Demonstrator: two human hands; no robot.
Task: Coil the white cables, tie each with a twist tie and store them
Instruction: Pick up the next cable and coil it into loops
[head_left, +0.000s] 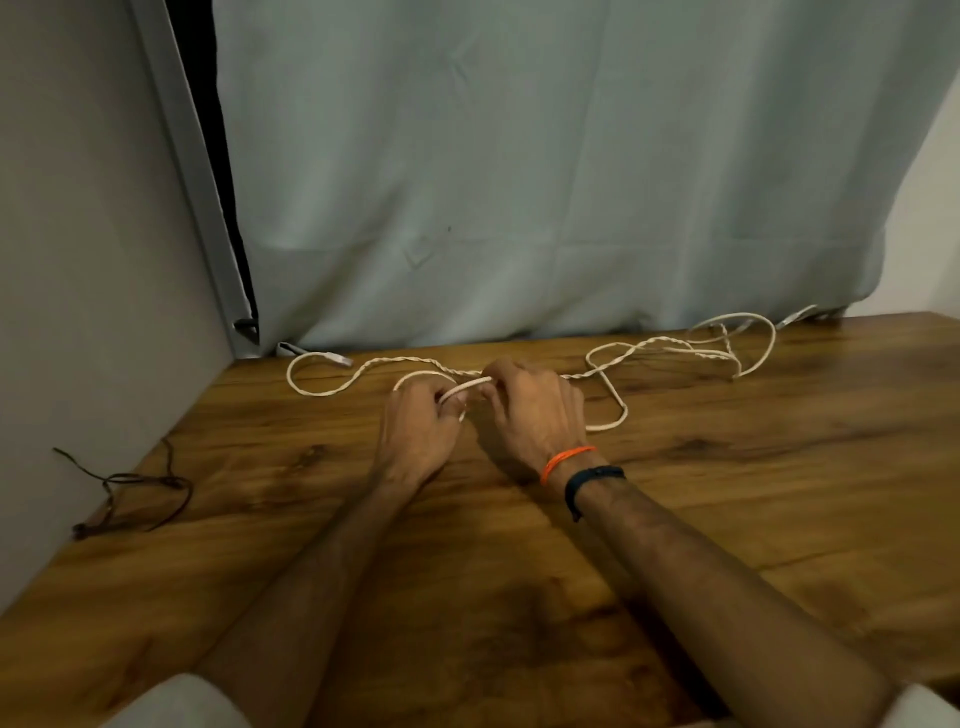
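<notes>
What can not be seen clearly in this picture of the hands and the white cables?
- Head view: the fingertips of the left hand and right hand are curled under, so the exact grip on the white cable is hidden.
- How many white cables lie tangled at the far right is too small to tell.
- The dark ties at the left are blurred; their number is unclear.

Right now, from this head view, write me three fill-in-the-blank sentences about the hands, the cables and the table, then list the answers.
1. Both hands, the left hand and the right hand, grip the same ____ cable.
2. The orange band sits on the ____ wrist.
3. The dark twist ties lie near the table's ____ edge.

Answers: white; right; left
</notes>
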